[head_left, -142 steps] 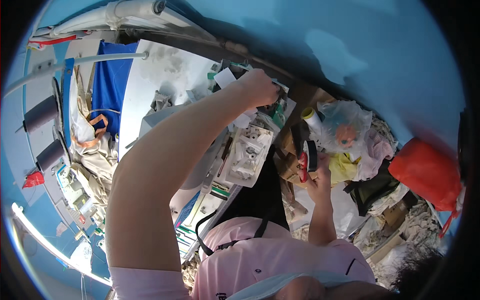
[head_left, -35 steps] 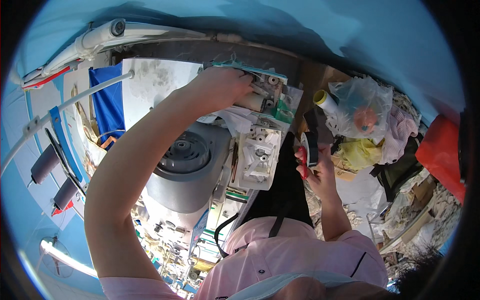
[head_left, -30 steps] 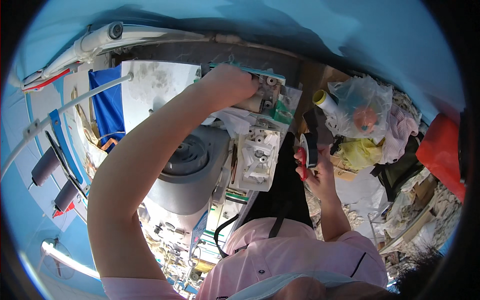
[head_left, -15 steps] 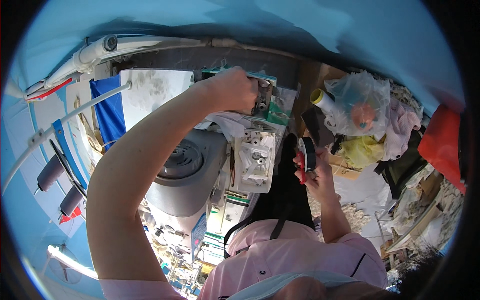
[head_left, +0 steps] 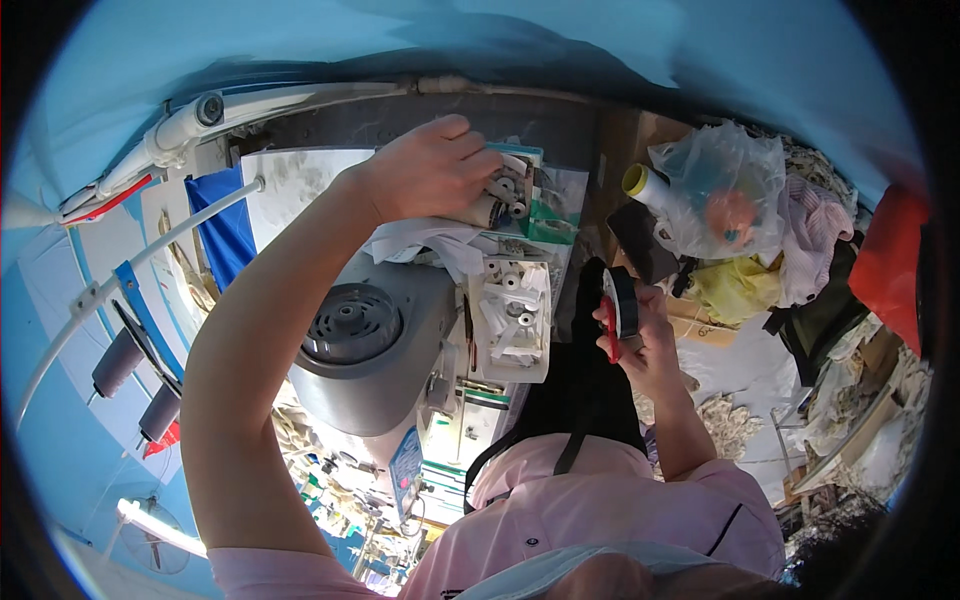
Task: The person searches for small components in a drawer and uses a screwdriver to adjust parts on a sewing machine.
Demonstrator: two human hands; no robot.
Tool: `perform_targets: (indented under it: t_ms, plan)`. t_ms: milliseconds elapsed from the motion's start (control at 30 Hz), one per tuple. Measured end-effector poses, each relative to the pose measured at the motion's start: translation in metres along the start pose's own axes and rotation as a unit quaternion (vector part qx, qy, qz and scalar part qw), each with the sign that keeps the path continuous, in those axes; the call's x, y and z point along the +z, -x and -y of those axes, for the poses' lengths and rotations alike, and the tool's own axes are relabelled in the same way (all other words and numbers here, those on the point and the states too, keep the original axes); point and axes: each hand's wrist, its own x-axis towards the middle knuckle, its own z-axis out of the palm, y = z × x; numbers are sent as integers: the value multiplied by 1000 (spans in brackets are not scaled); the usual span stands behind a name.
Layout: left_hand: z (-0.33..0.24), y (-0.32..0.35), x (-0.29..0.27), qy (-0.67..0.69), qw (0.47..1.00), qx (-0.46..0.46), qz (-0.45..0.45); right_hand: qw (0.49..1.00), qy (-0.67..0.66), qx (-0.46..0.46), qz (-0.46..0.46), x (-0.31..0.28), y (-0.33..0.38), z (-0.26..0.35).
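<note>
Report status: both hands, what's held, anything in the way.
Left hand over green-edged box, grip unclear. Right hand gripping black roll and red item. Possibly in the way: crumpled white material at box's near edge.

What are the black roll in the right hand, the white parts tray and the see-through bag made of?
Black roll: perhaps plastic or woven tape; its smooth, dark outside leaves that open.
White tray: probably hard plastic, dull-looking, with thin, straight walls.
See-through bag: likely thin plastic film, glossy and crinkled.
</note>
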Motion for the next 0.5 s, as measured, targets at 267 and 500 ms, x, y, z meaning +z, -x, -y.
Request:
perform_targets:
  t_ms: [267, 500]
  plan:
    - [4, -9, 5, 6, 997, 75, -10, 1000, -3, -4, -17, -1, -1, 0]
    - [9, -16, 5, 33, 995, 96, 0, 1000, -1, -7, -10, -3, -1, 0]
